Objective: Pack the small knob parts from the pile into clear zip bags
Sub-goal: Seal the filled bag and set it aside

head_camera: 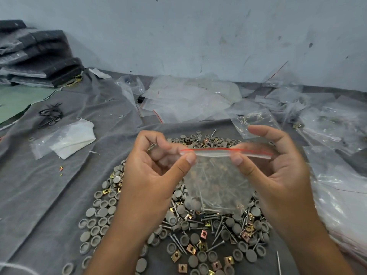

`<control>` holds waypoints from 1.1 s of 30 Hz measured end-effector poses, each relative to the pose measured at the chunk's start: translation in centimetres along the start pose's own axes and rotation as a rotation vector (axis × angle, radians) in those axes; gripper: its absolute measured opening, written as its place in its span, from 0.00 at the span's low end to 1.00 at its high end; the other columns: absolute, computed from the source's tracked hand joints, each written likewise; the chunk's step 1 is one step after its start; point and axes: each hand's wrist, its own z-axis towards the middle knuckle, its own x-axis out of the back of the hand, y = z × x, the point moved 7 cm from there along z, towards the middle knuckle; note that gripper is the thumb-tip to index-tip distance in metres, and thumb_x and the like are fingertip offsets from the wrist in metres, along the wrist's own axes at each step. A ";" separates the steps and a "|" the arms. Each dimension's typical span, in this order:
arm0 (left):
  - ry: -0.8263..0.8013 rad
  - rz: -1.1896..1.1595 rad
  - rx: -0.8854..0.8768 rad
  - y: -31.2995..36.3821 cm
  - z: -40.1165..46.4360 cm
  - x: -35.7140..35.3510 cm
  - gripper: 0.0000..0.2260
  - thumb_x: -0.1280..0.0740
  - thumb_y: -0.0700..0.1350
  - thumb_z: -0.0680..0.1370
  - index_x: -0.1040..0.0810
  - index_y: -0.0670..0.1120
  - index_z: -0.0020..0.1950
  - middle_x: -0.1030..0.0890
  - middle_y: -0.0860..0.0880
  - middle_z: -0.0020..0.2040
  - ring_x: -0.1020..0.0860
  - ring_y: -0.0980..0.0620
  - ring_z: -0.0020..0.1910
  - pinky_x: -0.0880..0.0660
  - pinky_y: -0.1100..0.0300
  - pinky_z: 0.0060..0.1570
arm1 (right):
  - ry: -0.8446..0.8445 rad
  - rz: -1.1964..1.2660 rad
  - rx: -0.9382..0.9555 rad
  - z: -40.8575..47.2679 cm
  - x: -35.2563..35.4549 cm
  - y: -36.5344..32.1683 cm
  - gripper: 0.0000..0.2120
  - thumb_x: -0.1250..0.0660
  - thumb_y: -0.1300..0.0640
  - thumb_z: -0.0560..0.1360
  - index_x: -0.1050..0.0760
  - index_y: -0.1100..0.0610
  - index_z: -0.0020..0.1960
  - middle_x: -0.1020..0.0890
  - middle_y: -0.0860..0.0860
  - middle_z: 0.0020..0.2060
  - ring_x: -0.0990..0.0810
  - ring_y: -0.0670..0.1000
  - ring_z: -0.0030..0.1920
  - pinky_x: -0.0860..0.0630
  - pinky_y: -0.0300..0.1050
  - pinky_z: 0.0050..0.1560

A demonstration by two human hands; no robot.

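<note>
Across the whole work surface a grey cloth (pixel 59 185) is lying in loose folds, reaching back to a scuffed pale wall (pixel 198 32). At the far left a stack of dark wrapped bundles (pixel 37 56) is leaning against that wall. Along the back and down the right side, a heap of empty clear zip bags (pixel 190 96) is spreading over the cloth, many showing a thin red line at the mouth. In the middle of the cloth, below and around both hands, the pile of knob parts (pixel 103 215) is lying spread out: round grey caps, some hollow side up, mixed with nails and small square brass-coloured nuts. Above that pile, a clear zip bag (pixel 216 185) is hanging in the air with nails and other small parts showing through it, its red-lined zip strip running level between the two hands. The left hand (pixel 156 175) is pinching the left end of the strip between thumb and curled fingers. The right hand (pixel 278 171) is pinching the strip nearer its middle with thumb against fingers, the forefinger arching above. To the left a flat bag holding folded white sheets (pixel 67 139) is resting on the cloth, and beyond it a small tangle of black wire ties (pixel 50 115) is lying.
</note>
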 end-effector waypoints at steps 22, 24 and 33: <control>-0.133 0.071 -0.040 -0.1 -0.5 -1.4 0.13 0.25 0.43 0.73 0.28 0.55 0.48 0.15 0.44 0.46 0.18 0.48 0.44 0.22 0.61 0.42 | -0.046 -0.142 0.116 -0.4 -0.9 -1.1 0.23 0.21 0.55 0.71 0.26 0.44 0.62 0.13 0.46 0.46 0.13 0.47 0.48 0.19 0.34 0.47; -0.140 0.069 -0.038 -0.1 -0.5 -1.5 0.13 0.25 0.46 0.72 0.28 0.55 0.50 0.16 0.45 0.47 0.19 0.45 0.45 0.22 0.56 0.44 | -0.043 -0.128 0.110 -0.4 -0.9 -1.1 0.22 0.21 0.55 0.71 0.26 0.44 0.60 0.13 0.47 0.46 0.13 0.49 0.48 0.19 0.35 0.47; -0.146 0.058 -0.075 0.5 -0.7 -1.8 0.15 0.24 0.44 0.72 0.29 0.51 0.53 0.16 0.46 0.45 0.16 0.48 0.47 0.21 0.60 0.48 | -0.093 -0.111 0.086 -0.4 -1.8 -1.0 0.23 0.22 0.52 0.71 0.27 0.44 0.63 0.13 0.47 0.47 0.13 0.50 0.51 0.19 0.41 0.53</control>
